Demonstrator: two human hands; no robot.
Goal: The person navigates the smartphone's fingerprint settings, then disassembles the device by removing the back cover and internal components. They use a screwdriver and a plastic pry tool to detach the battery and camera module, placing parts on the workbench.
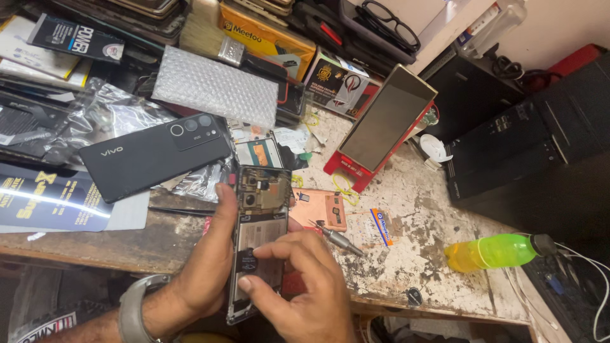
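My left hand (202, 267) grips an opened phone (259, 209) by its left edge, thumb along the frame. The phone's back is off, showing the camera modules and circuit board at the top and the battery below. My right hand (304, 286) rests on the lower half of the phone, fingertips pinching at something small on the battery area; what they pinch is hidden. A black phone back cover (155, 155) lies on the bench to the upper left. A screwdriver (337, 239) lies just right of the phone.
A worn bench (432, 209) holds a phone propped on a red stand (384, 121), an orange pad (321, 206), a yellow-green bottle (495, 251), a bubble-wrap pouch (213, 86), a brush, boxes and glasses (391, 25). Black cases stand at the right.
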